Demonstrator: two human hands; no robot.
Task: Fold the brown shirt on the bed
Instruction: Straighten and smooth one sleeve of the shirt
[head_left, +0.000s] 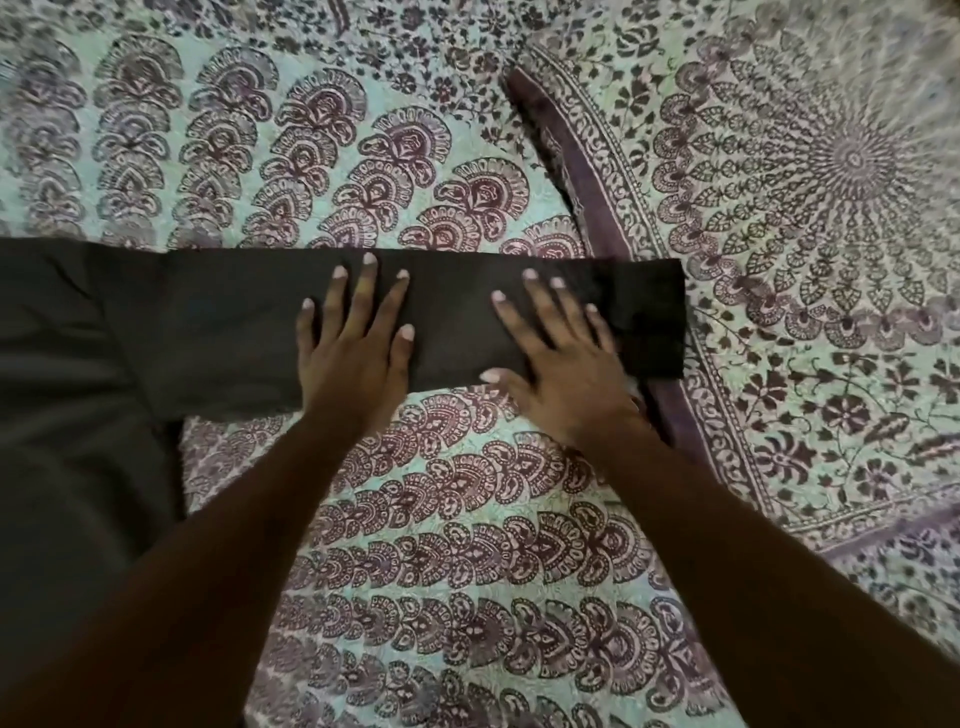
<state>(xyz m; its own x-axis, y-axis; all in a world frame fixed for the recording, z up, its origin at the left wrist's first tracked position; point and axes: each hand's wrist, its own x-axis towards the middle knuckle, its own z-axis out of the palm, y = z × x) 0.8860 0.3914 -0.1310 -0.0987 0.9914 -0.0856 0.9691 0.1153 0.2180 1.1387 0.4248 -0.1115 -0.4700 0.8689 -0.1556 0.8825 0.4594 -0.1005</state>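
Shirt: brown shirt (78, 364) lies spread on the bed (467, 545), its body toward the bed's left edge, largely cut off by the frame.
Sleeve: one long sleeve (234, 322) stretches flat to the right, its cuff (660, 317) overlapping the edge of a patterned pillow (831, 208).
Left hand: left hand (353, 358) rests palm down at mid-sleeve, fingers spread wide, gripping nothing.
Right hand: right hand (566, 374) lies flat nearer the cuff, fingers splayed, likewise unclenched; the two hands sit apart on the cloth.
Step, as judged: smoothing the sleeve before folding it in over the body.
Doing it well: press outward toward the cuff to clear wrinkles, keep both sleeve edges straight, then take the cuff and lay the sleeve squarely across the shirt.
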